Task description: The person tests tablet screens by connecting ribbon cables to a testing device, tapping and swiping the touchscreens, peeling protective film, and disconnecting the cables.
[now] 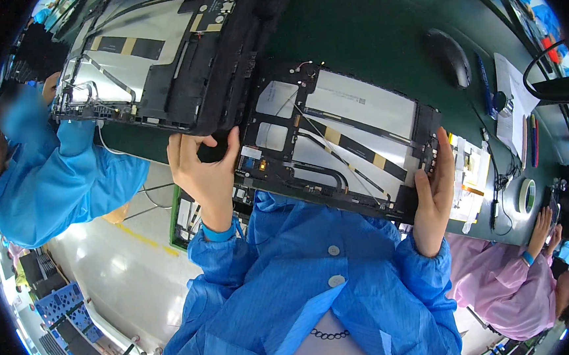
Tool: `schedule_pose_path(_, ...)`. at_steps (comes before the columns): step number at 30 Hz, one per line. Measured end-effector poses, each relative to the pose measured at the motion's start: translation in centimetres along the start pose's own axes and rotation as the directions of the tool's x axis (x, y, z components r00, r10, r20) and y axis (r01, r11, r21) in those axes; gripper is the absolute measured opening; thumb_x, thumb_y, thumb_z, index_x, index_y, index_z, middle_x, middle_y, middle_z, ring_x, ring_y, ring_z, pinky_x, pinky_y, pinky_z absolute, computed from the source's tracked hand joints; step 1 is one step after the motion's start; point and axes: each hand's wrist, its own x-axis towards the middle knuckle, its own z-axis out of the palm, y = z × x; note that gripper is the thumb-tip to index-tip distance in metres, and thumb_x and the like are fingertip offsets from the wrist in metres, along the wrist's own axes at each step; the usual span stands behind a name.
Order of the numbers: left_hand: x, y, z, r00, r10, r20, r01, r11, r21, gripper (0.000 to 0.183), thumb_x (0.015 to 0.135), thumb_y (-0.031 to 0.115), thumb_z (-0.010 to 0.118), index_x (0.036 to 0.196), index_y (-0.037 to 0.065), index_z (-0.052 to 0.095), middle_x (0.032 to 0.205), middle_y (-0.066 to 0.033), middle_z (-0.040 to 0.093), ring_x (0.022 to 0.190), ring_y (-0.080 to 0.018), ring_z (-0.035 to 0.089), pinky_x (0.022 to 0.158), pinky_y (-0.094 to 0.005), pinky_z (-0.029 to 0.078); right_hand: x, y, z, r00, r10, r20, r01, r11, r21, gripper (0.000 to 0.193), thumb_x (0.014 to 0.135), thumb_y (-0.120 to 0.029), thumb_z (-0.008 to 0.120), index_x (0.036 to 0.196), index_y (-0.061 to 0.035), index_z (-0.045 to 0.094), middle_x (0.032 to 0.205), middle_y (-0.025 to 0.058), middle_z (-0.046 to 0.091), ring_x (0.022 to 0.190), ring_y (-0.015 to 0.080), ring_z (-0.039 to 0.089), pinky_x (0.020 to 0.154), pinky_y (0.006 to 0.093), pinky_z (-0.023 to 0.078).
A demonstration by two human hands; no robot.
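An opened tablet [354,133] lies tilted in front of me, its silver battery cells, black frame and ribbon cables showing. My right hand [434,197] grips its right edge, thumb over the frame and fingers along the side. My left hand [205,173] is at the tablet's left edge, thumb and fingers spread apart. Its fingertips meet the front edge of another opened tablet [134,62], which rests on black padding at the upper left. Whether those fingertips press on anything is hidden.
On the dark green table [353,27] are a black mouse [449,57], a tape roll [527,195], cables, pens and papers. Below the table edge, a green-edged tray [177,221] holds parts. One co-worker in blue [67,179] sits left; another in pink [503,281] sits right.
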Motion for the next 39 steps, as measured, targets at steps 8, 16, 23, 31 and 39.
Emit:
schedule_pose_path(8,-0.4,-0.1,0.0,1.0,-0.004,-0.014,0.004,0.998,0.058,0.034,0.06,0.01,0.082,0.065,0.006,0.048,0.08,-0.0095,0.054,0.077,-0.0314,0.053,0.066,-0.0398,0.042,0.8,-3.6,0.7,0.961,-0.166,0.221,0.271,0.724,-0.635,0.057,0.072,-0.009,0.07,0.126,-0.0098,0.053,0.143,0.0184,0.035,0.136,0.035,0.027,0.11,0.0487,0.018)
schedule_pose_path(16,0.3,1.1,-1.0,0.985,0.171,0.036,-0.174,0.969,0.173,0.014,0.076,0.01,0.071,0.07,0.003,0.062,0.072,-0.008,0.059,0.065,-0.022,0.056,0.06,-0.0316,0.042,2.9,-3.6,0.3,0.848,-0.325,0.418,0.526,0.606,-0.597,0.06,0.064,-0.01,0.073,0.122,-0.0079,0.057,0.097,0.0053,0.064,0.09,0.0236,0.057,0.097,0.0473,0.035)
schedule_pose_path(23,0.0,2.9,-3.2,0.875,-0.146,0.461,0.275,0.935,-0.225,0.034,0.095,0.026,0.047,0.103,0.001,0.067,0.095,-0.0163,0.067,0.09,-0.0277,0.063,0.079,-0.0318,0.047,3.5,-3.1,0.3,0.813,-0.348,0.467,0.572,0.633,-0.522,0.052,0.063,-0.006,0.072,0.114,-0.0077,0.059,0.081,0.0045,0.058,0.086,0.0234,0.057,0.1,0.0524,0.033)
schedule_pose_path(31,0.2,3.0,-4.3,0.813,-0.088,0.575,0.327,0.887,-0.326,0.038,0.095,0.029,0.046,0.111,-0.002,0.062,0.105,-0.0184,0.062,0.093,-0.0282,0.06,0.083,-0.0323,0.044,3.3,-3.4,0.6,0.745,-0.46,0.482,0.667,0.519,-0.535,0.048,0.066,-0.002,0.067,0.113,-0.0052,0.058,0.083,0.0066,0.06,0.081,0.0243,0.059,0.093,0.0461,0.043)
schedule_pose_path(39,0.4,1.4,-4.3,0.635,-0.024,0.772,0.683,0.483,-0.547,0.048,0.094,0.03,0.047,0.133,0.003,0.046,0.129,-0.0123,0.046,0.124,-0.0232,0.04,0.106,-0.0312,0.025,2.5,-1.6,-0.7,0.942,-0.336,-0.019,0.309,0.883,-0.352,0.012,0.078,0.003,0.059,0.088,-0.0036,0.062,0.091,0.0108,0.062,0.079,0.0201,0.059,0.094,0.0402,0.043)
